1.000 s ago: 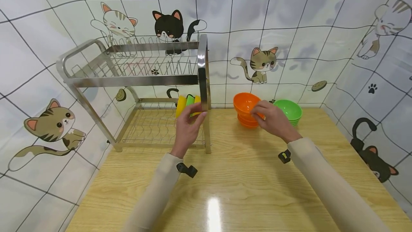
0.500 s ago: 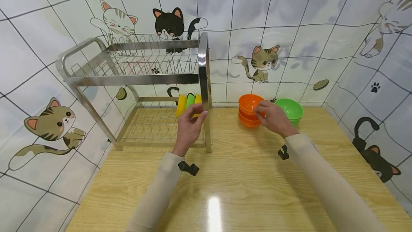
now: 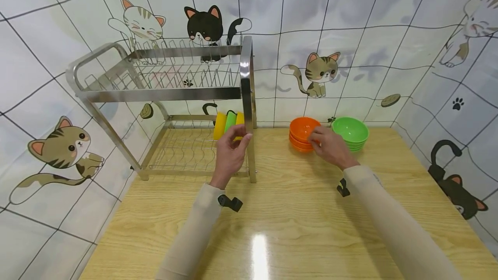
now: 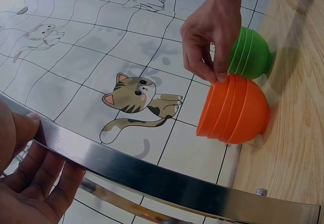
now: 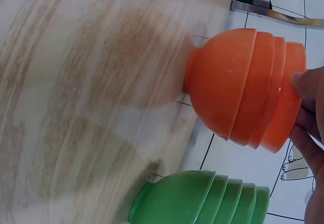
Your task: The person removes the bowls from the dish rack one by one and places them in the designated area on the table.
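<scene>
In the head view my right hand [image 3: 329,146] pinches the rim of the top bowl in a stack of orange bowls [image 3: 304,129]. The right wrist view shows the thumb [image 5: 304,84] on the outside of that rim, with fingers on the other side. The orange bowls [image 5: 238,82] sit nested and upright on the table. My left hand [image 3: 230,152] holds the right front post of a metal dish rack [image 3: 246,94]. In the left wrist view, its thumb and fingers lie on opposite sides of the post [image 4: 126,171].
A stack of green bowls [image 3: 351,131] stands right beside the orange one, near the tiled wall. Yellow and green items [image 3: 229,125] stand on the rack's lower shelf, partly hidden by my left hand. The wooden table [image 3: 295,219] stretches in front.
The top orange bowl, earlier tilted and offset to the left over the stack, has moved right and down and now sits nested. My left hand stays at the post; the head view shifts slightly.
</scene>
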A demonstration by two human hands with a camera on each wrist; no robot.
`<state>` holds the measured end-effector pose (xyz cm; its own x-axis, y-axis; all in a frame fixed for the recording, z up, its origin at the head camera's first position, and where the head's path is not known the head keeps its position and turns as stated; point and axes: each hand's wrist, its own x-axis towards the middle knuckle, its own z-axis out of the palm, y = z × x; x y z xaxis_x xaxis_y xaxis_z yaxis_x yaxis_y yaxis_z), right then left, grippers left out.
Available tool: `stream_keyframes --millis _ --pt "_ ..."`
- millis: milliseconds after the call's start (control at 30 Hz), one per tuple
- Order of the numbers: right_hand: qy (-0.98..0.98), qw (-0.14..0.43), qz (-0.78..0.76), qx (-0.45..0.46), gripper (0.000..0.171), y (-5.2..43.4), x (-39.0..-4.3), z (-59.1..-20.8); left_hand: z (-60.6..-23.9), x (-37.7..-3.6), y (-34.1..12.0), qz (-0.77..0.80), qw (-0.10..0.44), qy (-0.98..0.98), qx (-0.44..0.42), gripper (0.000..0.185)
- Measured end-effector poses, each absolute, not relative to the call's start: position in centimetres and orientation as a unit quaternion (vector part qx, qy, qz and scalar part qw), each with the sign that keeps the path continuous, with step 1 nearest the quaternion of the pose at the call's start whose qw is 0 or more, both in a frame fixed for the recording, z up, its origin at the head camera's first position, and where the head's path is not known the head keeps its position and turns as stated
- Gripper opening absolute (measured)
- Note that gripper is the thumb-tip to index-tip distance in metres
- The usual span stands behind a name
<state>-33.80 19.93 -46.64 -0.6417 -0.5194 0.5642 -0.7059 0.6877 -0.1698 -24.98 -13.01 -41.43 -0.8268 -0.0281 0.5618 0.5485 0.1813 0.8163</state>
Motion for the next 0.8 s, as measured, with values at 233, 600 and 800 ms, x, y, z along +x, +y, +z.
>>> stream_keyframes --millis 233,600,800 --pt "-0.886 0.253 0.175 0.345 0.009 20.00 -33.70 -47.25 -41.52 -24.98 -13.09 -0.610 0.239 -0.733 -0.184 0.023" --pt "-0.898 0.230 0.172 0.334 0.009 20.08 -33.47 -47.09 -41.77 -25.05 -12.99 -0.616 0.236 -0.727 -0.188 0.025" --pt "-0.914 0.193 0.174 0.312 0.022 19.99 -33.27 -46.83 -41.88 -25.08 -13.08 -0.615 0.234 -0.729 -0.187 0.025"
